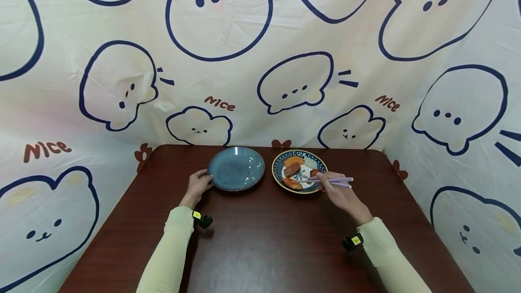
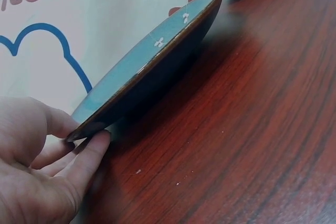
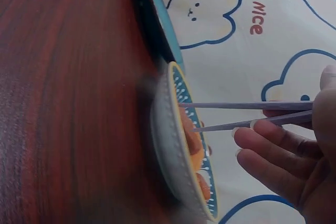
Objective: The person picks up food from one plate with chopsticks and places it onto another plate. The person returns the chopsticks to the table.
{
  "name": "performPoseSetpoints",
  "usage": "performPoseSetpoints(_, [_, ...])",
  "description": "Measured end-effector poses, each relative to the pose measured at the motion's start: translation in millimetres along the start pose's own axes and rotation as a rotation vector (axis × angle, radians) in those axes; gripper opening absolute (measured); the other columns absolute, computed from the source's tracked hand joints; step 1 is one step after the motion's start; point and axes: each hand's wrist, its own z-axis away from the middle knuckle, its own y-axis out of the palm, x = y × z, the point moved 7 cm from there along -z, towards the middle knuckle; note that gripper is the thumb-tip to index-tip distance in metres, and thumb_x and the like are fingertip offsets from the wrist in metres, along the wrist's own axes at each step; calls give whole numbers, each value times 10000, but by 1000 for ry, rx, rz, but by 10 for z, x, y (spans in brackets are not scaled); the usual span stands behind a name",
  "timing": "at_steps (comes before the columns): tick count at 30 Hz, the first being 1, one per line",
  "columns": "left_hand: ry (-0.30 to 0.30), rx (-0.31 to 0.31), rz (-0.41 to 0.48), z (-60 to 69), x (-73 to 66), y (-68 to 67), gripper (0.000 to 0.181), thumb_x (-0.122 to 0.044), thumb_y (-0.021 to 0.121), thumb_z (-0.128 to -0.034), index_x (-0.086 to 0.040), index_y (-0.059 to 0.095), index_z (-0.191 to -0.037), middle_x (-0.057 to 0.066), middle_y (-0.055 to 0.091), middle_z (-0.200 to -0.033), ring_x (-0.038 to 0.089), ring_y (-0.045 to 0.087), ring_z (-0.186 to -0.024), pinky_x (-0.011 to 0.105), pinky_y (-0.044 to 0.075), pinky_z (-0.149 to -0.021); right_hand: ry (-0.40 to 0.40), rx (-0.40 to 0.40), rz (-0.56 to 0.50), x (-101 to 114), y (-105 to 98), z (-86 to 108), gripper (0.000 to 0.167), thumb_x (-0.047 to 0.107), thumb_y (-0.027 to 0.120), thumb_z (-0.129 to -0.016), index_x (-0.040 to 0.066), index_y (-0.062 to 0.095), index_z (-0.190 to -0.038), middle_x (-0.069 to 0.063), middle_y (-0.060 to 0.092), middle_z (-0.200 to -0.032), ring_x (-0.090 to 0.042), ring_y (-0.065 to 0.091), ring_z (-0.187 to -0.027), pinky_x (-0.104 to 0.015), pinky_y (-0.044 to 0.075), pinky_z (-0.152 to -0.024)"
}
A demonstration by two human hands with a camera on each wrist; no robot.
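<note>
A blue plate with a white blossom pattern lies on the left of the table. My left hand pinches its left rim, fingers above and below the edge in the left wrist view. To its right stands a patterned dish with a yellow rim, holding several orange and brown food pieces. My right hand holds a pair of lilac chopsticks. Their tips reach inside the dish, by a food piece in the right wrist view; whether they grip it I cannot tell.
The dark brown wooden table stretches toward me. A light cloth with bear drawings hangs behind the table and along both sides. Plate and dish stand side by side near the far edge, with a narrow gap between them.
</note>
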Motion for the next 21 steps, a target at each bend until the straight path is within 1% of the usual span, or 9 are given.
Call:
performPoseSetpoints(3, [-3,2,-2,-8,-3,-3,505,-64,494,-1069,88,355,-1531,344,474,-1457,411,542,-1306,317,596,-971,-13,1,12,-7,31,-16,440,347,480,-1097,34,764,-976,-103,697,-826,-262,626,-713,-205,537,-581])
performPoseSetpoints(5, [-7,2,-1,-10,-7,-5,507,-64,494,-1070,84,353,-1534,342,474,-1459,410,539,-1310,332,589,-989,-47,-6,43,12,37,-32,456,340,482,-1098,29,748,-896,-70,678,-768,-230,609,-673,-220,516,-559])
performPoseSetpoints(8, [-7,6,2,-3,-10,-2,510,-63,490,-1073,83,342,-1539,344,466,-1464,417,525,-1324,366,569,-1028,-123,-17,118,70,36,-50,442,301,502,-1094,47,750,-830,-57,670,-739,-176,589,-669,-237,505,-584])
performPoseSetpoints(11, [-7,9,11,7,-15,4,512,-63,489,-1074,81,339,-1541,344,460,-1468,428,511,-1338,388,553,-1053,-172,-26,177,113,32,-59,402,274,524,-1086,79,774,-839,-63,688,-764,-126,574,-706,-248,510,-628])
performPoseSetpoints(13, [-8,12,17,11,-21,9,513,-64,489,-1074,77,337,-1544,342,457,-1473,435,501,-1347,395,546,-1063,-178,-28,198,120,28,-61,393,272,528,-1085,80,777,-850,-75,698,-788,-121,575,-721,-260,521,-635])
performPoseSetpoints(16, [-7,13,14,15,-32,9,517,-65,487,-1074,71,333,-1548,338,454,-1477,442,493,-1353,411,535,-1078,-173,-14,195,108,36,-70,387,275,538,-1081,67,788,-873,-90,713,-807,-133,591,-724,-284,542,-641])
performPoseSetpoints(18, [-7,15,9,19,-40,9,519,-64,481,-1075,67,326,-1552,335,451,-1481,444,490,-1355,430,521,-1093,-177,2,210,83,60,-76,388,288,543,-1078,80,802,-880,-73,731,-826,-111,608,-747,-294,566,-664])
performPoseSetpoints(20, [-9,14,4,22,-38,3,517,-62,477,-1076,64,324,-1554,332,452,-1482,445,491,-1353,450,508,-1106,-199,9,218,81,83,-76,358,267,558,-1072,92,815,-895,-66,745,-834,-98,620,-754,-313,584,-678])
performPoseSetpoints(21, [-11,12,3,24,-38,0,516,-64,478,-1076,64,327,-1552,331,454,-1480,442,495,-1350,435,520,-1095,-215,9,222,84,93,-74,349,256,563,-1070,93,816,-892,-62,748,-837,-89,623,-761,-317,591,-686])
